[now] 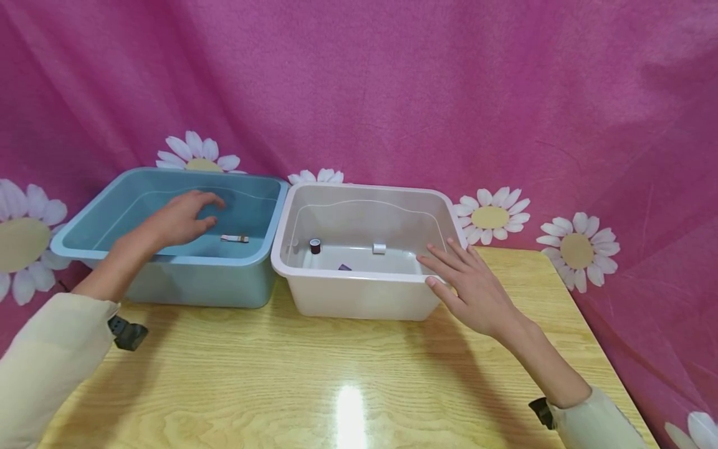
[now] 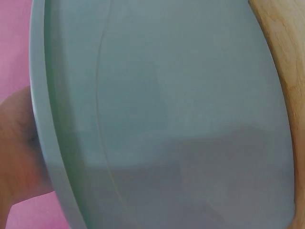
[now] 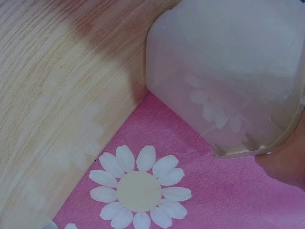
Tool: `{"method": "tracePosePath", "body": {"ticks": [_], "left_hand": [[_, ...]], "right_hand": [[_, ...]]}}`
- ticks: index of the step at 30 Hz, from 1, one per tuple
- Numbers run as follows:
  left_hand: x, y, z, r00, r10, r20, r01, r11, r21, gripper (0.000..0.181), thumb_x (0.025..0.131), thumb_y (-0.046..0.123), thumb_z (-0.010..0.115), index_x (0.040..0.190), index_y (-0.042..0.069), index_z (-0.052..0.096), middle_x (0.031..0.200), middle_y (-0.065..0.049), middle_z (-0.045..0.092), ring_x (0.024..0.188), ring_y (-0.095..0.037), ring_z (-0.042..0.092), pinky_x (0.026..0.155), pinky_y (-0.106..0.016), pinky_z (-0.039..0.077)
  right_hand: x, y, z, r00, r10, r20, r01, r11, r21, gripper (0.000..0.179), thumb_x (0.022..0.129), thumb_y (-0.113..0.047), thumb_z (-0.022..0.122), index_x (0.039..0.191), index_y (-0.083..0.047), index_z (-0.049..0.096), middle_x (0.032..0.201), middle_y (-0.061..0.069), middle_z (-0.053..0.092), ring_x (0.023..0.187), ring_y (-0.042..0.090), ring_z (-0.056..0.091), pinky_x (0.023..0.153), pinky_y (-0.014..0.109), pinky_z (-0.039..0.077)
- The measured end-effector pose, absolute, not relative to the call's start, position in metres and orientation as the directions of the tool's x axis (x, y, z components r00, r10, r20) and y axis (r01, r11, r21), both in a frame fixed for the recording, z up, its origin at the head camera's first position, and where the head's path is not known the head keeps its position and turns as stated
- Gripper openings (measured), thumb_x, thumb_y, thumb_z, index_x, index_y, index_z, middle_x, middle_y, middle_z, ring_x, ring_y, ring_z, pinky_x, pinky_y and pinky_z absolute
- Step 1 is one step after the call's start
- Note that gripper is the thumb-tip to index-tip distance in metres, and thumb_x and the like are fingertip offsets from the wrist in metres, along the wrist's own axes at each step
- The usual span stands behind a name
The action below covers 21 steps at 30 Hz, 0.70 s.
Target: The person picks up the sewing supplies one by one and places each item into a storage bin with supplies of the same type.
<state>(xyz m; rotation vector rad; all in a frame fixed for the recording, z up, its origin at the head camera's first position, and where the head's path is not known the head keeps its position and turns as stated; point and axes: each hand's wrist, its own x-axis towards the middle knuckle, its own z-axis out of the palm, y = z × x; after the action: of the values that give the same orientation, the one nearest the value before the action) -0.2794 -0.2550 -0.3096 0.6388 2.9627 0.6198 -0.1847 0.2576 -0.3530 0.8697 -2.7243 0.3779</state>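
Observation:
My left hand [image 1: 182, 219] reaches over the near rim of the blue-grey bin [image 1: 191, 280], fingers loosely bent and apart, with nothing seen between them. Just right of it, on the bin's floor, lies a small white and brown strip-like piece [image 1: 234, 238]. My right hand [image 1: 473, 290] lies with spread, fairly straight fingers over the right end of the white bin [image 1: 364, 298], fingertips at its rim. Inside that bin are a small dark brown cylinder [image 1: 315, 247], a short white cylinder [image 1: 379, 249] and a purple piece [image 1: 344, 267], partly hidden by the near wall.
Both bins stand side by side, rims close together, towards the back of a light wooden table [image 1: 291, 380]. Behind hangs a pink cloth [image 1: 359, 93] printed with large white daisies. The table's right edge slants beyond my right arm.

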Motion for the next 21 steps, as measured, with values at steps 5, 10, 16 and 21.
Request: {"method": "tracePosePath", "body": {"ticks": [5, 10, 16, 21], "left_hand": [[-0.269, -0.243, -0.304, -0.909, 0.405, 0.097, 0.41, 0.832, 0.374, 0.044, 0.096, 0.005, 0.06, 0.138, -0.008, 0.049, 0.142, -0.032, 0.042, 0.133, -0.05, 0.034, 0.106, -0.066, 0.031], [-0.257, -0.227, -0.297, -0.899, 0.408, 0.161, 0.438, 0.832, 0.341, 0.052, 0.099, 0.014, 0.061, 0.146, -0.002, 0.044, 0.149, -0.027, 0.039, 0.137, -0.047, 0.032, 0.11, -0.063, 0.026], [-0.242, -0.205, -0.292, -0.884, 0.397, 0.247, 0.457, 0.844, 0.279, 0.06, 0.098, 0.023, 0.062, 0.152, 0.007, 0.04, 0.154, -0.026, 0.033, 0.138, -0.049, 0.03, 0.108, -0.068, 0.025], [-0.234, -0.19, -0.29, -0.87, 0.391, 0.3, 0.462, 0.858, 0.222, 0.062, 0.098, 0.026, 0.063, 0.153, 0.011, 0.039, 0.156, -0.025, 0.028, 0.14, -0.05, 0.025, 0.108, -0.071, 0.021]], "right_hand": [[-0.185, 0.257, -0.353, -0.787, -0.528, 0.318, -0.594, 0.787, -0.165, 0.045, 0.105, -0.036, 0.048, 0.146, -0.018, 0.054, 0.154, 0.007, 0.043, 0.147, 0.038, 0.022, 0.116, 0.058, 0.014], [-0.185, 0.257, -0.352, -0.787, -0.53, 0.316, -0.595, 0.787, -0.163, 0.045, 0.105, -0.036, 0.048, 0.146, -0.017, 0.054, 0.153, 0.008, 0.043, 0.146, 0.04, 0.024, 0.117, 0.057, 0.013], [-0.185, 0.259, -0.352, -0.799, -0.515, 0.31, -0.582, 0.793, -0.182, 0.048, 0.105, -0.036, 0.048, 0.149, -0.017, 0.049, 0.154, 0.008, 0.043, 0.146, 0.039, 0.024, 0.118, 0.056, 0.012], [-0.184, 0.261, -0.351, -0.814, -0.496, 0.302, -0.564, 0.798, -0.211, 0.052, 0.104, -0.037, 0.049, 0.151, -0.015, 0.045, 0.154, 0.006, 0.042, 0.146, 0.038, 0.025, 0.118, 0.054, 0.012]]}}
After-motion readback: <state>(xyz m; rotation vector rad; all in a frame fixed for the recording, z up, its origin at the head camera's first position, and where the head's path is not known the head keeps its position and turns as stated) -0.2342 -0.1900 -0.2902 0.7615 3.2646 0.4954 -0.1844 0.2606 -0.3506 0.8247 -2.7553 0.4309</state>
